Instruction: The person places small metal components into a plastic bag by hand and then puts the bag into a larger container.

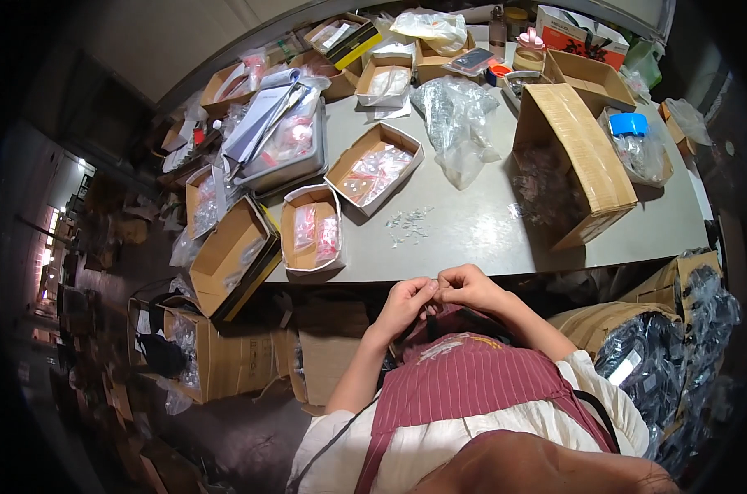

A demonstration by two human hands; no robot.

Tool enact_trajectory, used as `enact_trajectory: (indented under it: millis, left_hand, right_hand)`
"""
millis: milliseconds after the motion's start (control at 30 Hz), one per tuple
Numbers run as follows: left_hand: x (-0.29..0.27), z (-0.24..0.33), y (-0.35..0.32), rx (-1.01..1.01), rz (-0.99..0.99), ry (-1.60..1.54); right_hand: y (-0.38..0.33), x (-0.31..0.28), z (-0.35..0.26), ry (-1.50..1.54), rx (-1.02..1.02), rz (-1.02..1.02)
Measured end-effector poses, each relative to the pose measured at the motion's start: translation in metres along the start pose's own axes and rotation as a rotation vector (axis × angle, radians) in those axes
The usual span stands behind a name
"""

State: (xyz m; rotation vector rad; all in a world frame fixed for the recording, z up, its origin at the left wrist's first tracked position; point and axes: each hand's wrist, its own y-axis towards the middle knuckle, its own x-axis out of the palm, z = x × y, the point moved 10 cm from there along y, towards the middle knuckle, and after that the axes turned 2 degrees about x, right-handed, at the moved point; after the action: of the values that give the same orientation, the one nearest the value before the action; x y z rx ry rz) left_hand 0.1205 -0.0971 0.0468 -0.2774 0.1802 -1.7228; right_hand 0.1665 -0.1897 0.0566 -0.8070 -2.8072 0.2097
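My left hand (407, 304) and my right hand (467, 288) meet at the table's near edge, above my dark red striped apron (456, 383). The fingers of both are pinched together, tips touching; whatever lies between them is too small to make out. Just beyond, a scatter of small shiny clear pieces (409, 226) lies on the pale table (472, 218). To the left of these stands an open cardboard box (406, 140) with small red-edged plastic bags in it. A smaller white-rimmed box (338, 262) nearer me holds similar bags (316, 231).
A tall cardboard box (583, 156) lies on its side at right, clear plastic inside. A crumpled clear bag (458, 123) lies mid-table. At left are a grey bin (295, 174) with papers and a tilted box (229, 255). Cartons (620, 317) with black wrapped goods stand below right.
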Motion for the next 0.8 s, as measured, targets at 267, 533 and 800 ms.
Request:
enact_trajectory:
  millis: [267, 533, 800]
  left_hand:
    - [-0.010, 0.010, 0.005, 0.123, 0.147, -0.155]
    - [-0.012, 0.008, 0.002, 0.126, 0.121, 0.091]
    - [0.007, 0.002, 0.000, -0.003, -0.014, -0.195]
  right_hand:
    - [-0.001, -0.016, -0.010, -0.043, -0.039, 0.145]
    - [-0.004, -0.009, -0.031, -0.511, -0.105, 0.074]
    - [-0.003, -0.006, -0.004, 0.002, 0.068, -0.075]
